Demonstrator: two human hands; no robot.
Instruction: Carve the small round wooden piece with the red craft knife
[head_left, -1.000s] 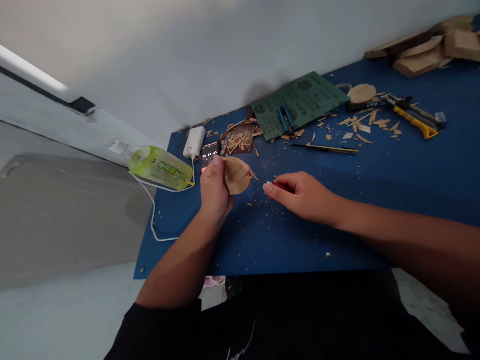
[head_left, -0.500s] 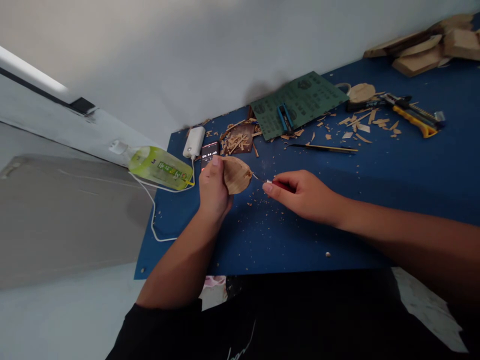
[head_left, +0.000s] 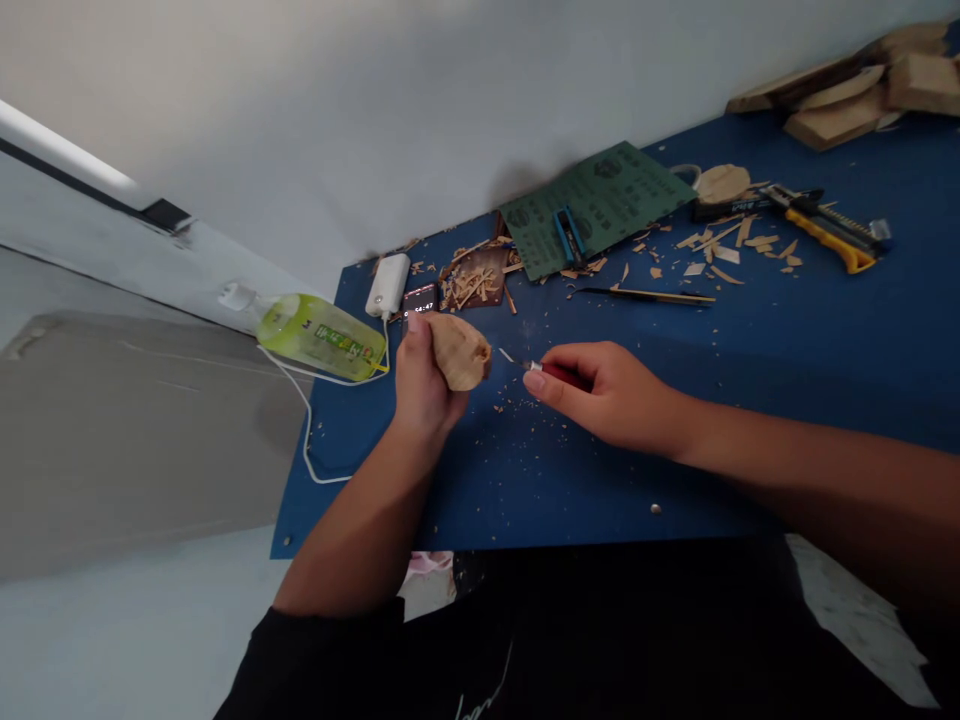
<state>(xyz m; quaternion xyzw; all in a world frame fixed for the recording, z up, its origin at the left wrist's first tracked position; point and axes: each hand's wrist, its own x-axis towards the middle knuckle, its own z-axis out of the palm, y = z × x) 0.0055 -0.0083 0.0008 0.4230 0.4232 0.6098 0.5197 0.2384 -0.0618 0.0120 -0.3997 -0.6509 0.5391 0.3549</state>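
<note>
My left hand (head_left: 421, 385) is closed around a rounded piece of light wood (head_left: 460, 350), held just above the blue mat (head_left: 750, 380). My right hand (head_left: 607, 390) pinches a small red-handled carving knife (head_left: 544, 369); its thin blade points left toward the wood, a short gap away from it. A phone (head_left: 420, 298) with a running timer lies right behind the wood piece. Fine wood dust and chips speckle the mat under both hands.
A white power bank (head_left: 388, 283) and its cable lie by a green bottle (head_left: 319, 335) at the left edge. Farther back are a shavings pile (head_left: 472, 280), green sandpaper (head_left: 596, 205), a thin tool (head_left: 649, 295), a yellow utility knife (head_left: 829, 235), a wooden disc (head_left: 722, 184) and wood blocks (head_left: 855, 90).
My left hand has turned the wood piece, so its broad face now shows narrower. The knife tip has drawn back slightly from the wood's edge.
</note>
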